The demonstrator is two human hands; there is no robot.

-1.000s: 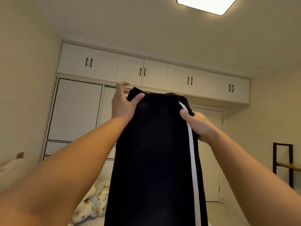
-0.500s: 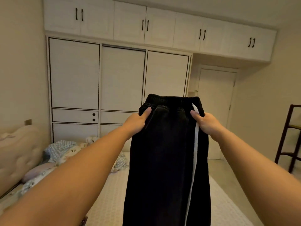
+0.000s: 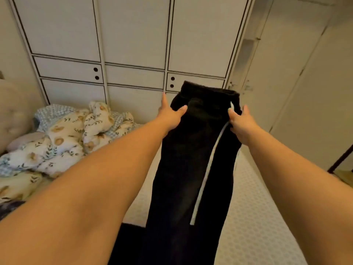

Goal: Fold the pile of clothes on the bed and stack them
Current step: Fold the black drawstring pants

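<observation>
Long black ribbed-waist trousers (image 3: 193, 165), white side stripe, pinched between hands (image 3: 206, 116)

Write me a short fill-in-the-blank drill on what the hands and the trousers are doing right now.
1. Both hands, left and right, grip the trousers at the ____.
2. The trousers are ____ in colour.
3. A ____ stripe runs down one leg.
4. The crumpled floral bedding lies to the ____ of the trousers.

Missing words: waistband; black; white; left
</observation>
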